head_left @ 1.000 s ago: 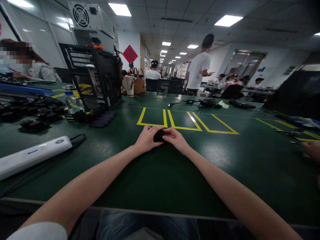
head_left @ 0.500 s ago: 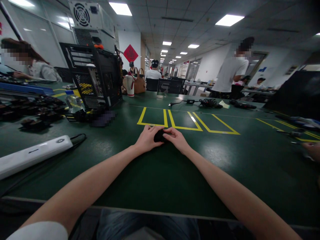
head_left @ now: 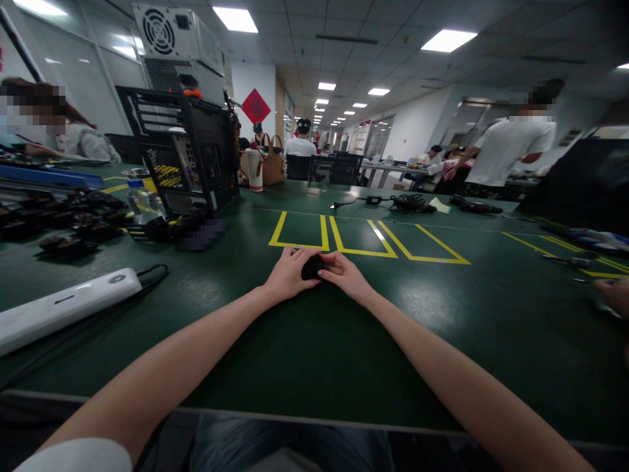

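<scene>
A small black part (head_left: 311,267), dark and rounded, is held just above or on the green table (head_left: 314,354); which of the two I cannot tell. My left hand (head_left: 289,272) wraps its left side, thumb below and fingers over the top. At its right edge, my right hand (head_left: 341,270) pinches with thumb and fingertips. The part's details are too dark to make out. Just beyond my hands lie yellow tape outlines (head_left: 363,252) on the tabletop.
Left stands an open black computer case (head_left: 196,151) with a silver power supply (head_left: 171,33) on top. A white power strip (head_left: 69,305) and dark parts (head_left: 69,246) lie left. Coiled black cable (head_left: 410,203) lies beyond the tape. Another person's hand (head_left: 614,294) reaches in at right.
My hands stay in nearly the same place around the black part, with a slight shift of the right fingers. In the background a standing person in white has moved right.
</scene>
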Tool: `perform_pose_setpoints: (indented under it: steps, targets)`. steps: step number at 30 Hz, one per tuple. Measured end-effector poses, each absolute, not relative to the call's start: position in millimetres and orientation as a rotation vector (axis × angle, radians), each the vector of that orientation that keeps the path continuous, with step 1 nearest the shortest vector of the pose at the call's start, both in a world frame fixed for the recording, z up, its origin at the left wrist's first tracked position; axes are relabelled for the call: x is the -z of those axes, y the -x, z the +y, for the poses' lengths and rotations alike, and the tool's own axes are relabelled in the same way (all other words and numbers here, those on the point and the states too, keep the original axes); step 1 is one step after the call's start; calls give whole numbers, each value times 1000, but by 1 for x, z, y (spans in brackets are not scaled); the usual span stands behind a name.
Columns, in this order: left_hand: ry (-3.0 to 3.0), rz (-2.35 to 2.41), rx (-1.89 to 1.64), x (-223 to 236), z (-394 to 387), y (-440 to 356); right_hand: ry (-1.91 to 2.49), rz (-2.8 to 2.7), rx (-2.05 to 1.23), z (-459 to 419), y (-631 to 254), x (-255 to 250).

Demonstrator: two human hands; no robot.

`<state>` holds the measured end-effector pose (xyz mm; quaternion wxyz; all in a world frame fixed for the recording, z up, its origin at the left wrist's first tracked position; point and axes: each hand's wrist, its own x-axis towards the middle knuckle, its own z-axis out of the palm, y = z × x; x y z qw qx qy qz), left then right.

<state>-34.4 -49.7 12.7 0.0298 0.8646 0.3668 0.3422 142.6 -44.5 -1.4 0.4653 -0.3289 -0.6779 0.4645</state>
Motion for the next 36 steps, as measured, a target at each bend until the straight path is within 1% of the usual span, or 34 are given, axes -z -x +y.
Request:
perform_pose_setpoints:
  steps: [11, 20, 27, 33, 36]
  targets:
    - [-2671, 1120, -1055, -11, -46, 33, 863, -1645, -1048, -42, -141, 0]
    - [-2673, 1115, -1060, -12, -48, 33, 797, -1635, -1178, -42, -143, 4]
    - [-2661, 1132, -1036, -12, -48, 33, 847, -1631, -1069, -44, -141, 1]
    - [-2663, 1131, -1028, -14, -50, 33, 899, -1640, -1082, -45, -142, -3]
    - [-2656, 1138, -1021, -14, -50, 33, 914, -1639, -1143, -44, -143, -3]
